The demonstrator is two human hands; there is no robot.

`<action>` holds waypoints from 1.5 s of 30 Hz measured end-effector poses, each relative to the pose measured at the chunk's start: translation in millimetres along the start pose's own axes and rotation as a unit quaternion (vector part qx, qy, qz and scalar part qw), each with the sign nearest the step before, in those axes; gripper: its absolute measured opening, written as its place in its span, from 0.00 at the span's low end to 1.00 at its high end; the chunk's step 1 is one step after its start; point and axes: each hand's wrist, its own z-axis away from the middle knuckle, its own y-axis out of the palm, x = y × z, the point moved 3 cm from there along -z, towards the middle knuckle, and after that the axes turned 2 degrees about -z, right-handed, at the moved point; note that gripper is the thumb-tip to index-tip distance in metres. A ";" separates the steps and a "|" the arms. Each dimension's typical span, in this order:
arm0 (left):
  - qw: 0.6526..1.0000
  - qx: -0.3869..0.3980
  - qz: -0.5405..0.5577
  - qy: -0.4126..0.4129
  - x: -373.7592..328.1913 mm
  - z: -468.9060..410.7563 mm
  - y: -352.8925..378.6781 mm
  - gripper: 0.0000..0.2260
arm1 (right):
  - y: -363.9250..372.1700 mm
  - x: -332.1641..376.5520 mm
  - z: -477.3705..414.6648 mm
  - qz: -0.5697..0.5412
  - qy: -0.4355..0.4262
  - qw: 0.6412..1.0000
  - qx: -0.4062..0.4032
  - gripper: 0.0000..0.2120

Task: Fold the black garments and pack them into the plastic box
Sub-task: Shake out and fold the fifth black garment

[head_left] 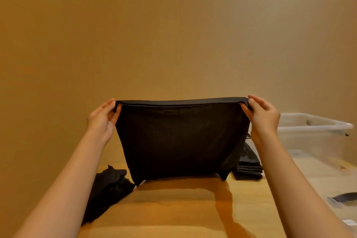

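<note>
One garment [179,141] between left hand [102,121], right hand [263,120]

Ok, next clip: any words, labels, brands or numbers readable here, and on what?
No text can be read.
The black mesh garment, held up by the left hand and right hand: no print visible.
The clear plastic box: no legible label.
The small white tag at the lower right edge: too blurred to read.
</note>
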 end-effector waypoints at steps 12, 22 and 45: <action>0.994 0.056 -0.018 0.096 -48.4 -13.2 69.1 0.10 | 44.6 63.8 -24.8 -0.052 -0.124 0.988 0.071 0.14; 0.978 0.058 -0.155 0.129 -26.1 -47.8 77.3 0.05 | 53.3 50.1 -61.6 -0.009 -0.146 0.988 0.046 0.05; 0.968 -0.048 -0.147 0.197 50.1 -196.0 108.7 0.06 | 97.6 -58.8 -190.3 0.064 -0.164 0.984 0.041 0.07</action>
